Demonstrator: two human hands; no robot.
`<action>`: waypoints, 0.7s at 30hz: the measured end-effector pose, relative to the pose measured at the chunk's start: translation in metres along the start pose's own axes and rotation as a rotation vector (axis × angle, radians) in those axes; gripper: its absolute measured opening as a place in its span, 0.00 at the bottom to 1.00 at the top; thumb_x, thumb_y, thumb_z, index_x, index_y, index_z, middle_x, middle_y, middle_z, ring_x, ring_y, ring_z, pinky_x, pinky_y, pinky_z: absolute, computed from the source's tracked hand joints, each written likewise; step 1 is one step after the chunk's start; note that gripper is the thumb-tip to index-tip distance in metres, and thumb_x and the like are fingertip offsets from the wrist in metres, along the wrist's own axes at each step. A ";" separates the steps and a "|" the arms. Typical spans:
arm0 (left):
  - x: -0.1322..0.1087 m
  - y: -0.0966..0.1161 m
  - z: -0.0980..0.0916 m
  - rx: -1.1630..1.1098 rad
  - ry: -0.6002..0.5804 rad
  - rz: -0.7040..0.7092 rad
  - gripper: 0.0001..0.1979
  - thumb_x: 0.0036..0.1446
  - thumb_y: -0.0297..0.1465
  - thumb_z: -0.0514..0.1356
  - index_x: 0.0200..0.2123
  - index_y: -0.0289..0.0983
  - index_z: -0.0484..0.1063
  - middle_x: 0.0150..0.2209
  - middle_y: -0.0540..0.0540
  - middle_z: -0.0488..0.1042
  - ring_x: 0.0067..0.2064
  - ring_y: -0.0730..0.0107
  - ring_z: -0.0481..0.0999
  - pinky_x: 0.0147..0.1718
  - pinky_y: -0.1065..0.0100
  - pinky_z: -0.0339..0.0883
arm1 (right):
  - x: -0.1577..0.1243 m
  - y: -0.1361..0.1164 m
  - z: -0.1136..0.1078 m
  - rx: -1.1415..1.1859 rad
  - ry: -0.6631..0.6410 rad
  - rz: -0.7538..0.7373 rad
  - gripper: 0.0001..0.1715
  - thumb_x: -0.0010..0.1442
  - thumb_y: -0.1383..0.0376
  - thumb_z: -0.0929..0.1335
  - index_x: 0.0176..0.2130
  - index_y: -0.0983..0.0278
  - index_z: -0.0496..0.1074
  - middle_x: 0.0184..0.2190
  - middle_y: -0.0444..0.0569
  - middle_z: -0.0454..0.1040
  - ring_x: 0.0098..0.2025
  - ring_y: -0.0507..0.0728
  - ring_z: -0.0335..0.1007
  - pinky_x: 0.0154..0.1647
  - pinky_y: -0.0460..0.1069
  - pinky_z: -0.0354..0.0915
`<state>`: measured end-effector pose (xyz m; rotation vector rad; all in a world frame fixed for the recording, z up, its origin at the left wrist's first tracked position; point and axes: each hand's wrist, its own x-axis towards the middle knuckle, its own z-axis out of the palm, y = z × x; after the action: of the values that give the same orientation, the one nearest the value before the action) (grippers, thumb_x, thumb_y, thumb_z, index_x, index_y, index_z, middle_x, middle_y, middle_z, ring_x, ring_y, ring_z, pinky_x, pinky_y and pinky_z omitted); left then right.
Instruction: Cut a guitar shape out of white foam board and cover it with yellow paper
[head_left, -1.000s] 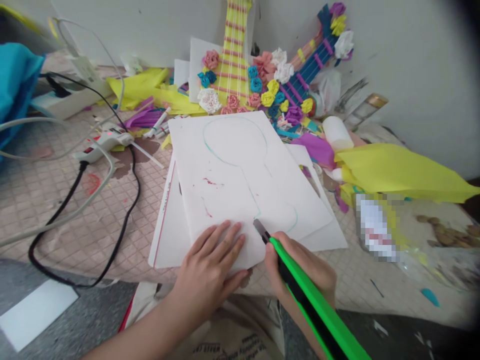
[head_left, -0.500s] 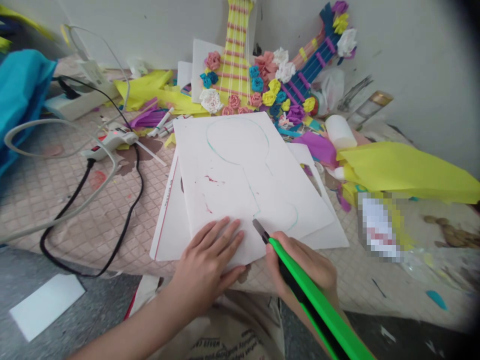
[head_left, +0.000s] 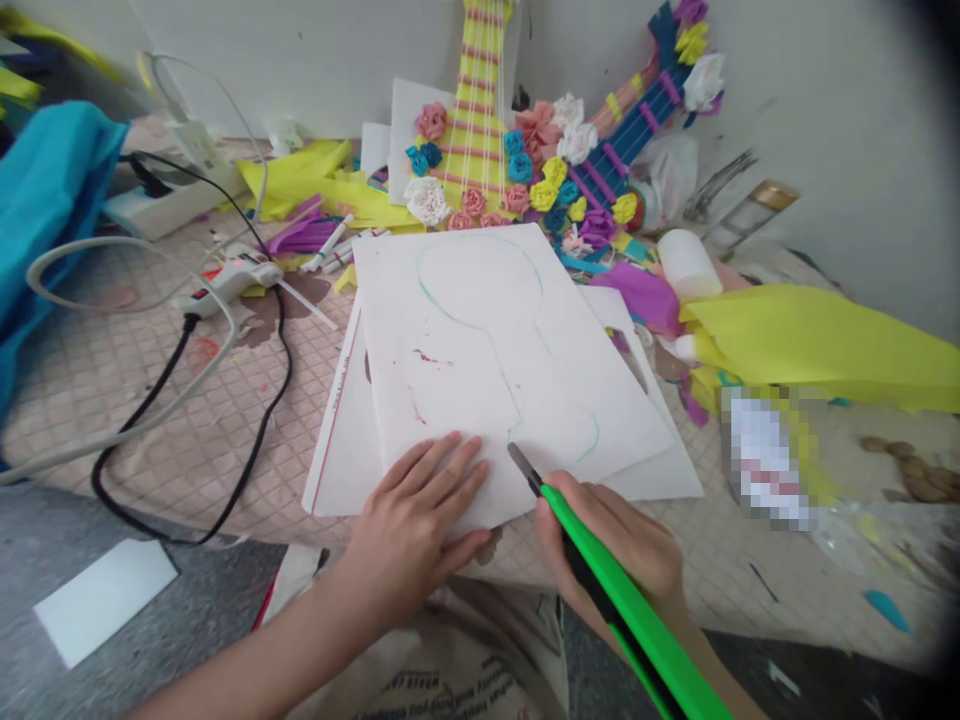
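A white sheet (head_left: 480,340) with a teal drawn outline lies on the table, on top of other white sheets. My left hand (head_left: 420,525) lies flat and open on its near edge, pressing it down. My right hand (head_left: 611,545) is closed round a green utility knife (head_left: 622,610). The knife's dark blade tip (head_left: 519,462) touches the sheet just below the teal line, close to my left fingertips.
A hot glue gun (head_left: 225,283) with a black cord (head_left: 255,440) lies at the left, beside a power strip (head_left: 169,200). Paper guitars with paper flowers (head_left: 525,160) lean on the back wall. Yellow paper (head_left: 817,345) and scraps crowd the right side. A blue cloth (head_left: 45,200) is far left.
The blade has drawn a little nearer along the sheet toward me. The left hand stays flat on the paper. The view has drifted slightly.
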<state>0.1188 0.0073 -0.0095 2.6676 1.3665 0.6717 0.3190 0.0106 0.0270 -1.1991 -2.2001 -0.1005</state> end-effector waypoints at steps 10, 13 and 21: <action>0.001 -0.001 0.001 0.007 -0.005 0.003 0.23 0.59 0.41 0.55 0.55 0.35 0.66 0.59 0.45 0.63 0.59 0.57 0.63 0.54 0.55 0.62 | 0.002 0.012 -0.008 0.020 -0.087 -0.049 0.08 0.56 0.72 0.65 0.39 0.65 0.68 0.24 0.46 0.74 0.24 0.52 0.70 0.26 0.46 0.66; 0.001 -0.001 0.000 0.020 -0.019 0.015 0.24 0.59 0.41 0.55 0.55 0.35 0.66 0.59 0.44 0.63 0.59 0.57 0.63 0.54 0.55 0.62 | 0.004 0.014 -0.011 0.038 -0.105 -0.057 0.08 0.57 0.71 0.64 0.39 0.64 0.67 0.23 0.45 0.73 0.24 0.52 0.70 0.25 0.46 0.66; 0.002 -0.003 -0.001 0.024 -0.036 0.031 0.24 0.59 0.40 0.56 0.55 0.34 0.66 0.60 0.44 0.63 0.60 0.57 0.62 0.55 0.55 0.61 | 0.009 0.026 -0.015 0.112 -0.135 -0.126 0.08 0.56 0.72 0.64 0.39 0.65 0.66 0.25 0.44 0.74 0.24 0.50 0.70 0.26 0.45 0.67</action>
<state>0.1172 0.0104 -0.0084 2.7105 1.3360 0.6110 0.3434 0.0269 0.0381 -1.0328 -2.3644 0.0527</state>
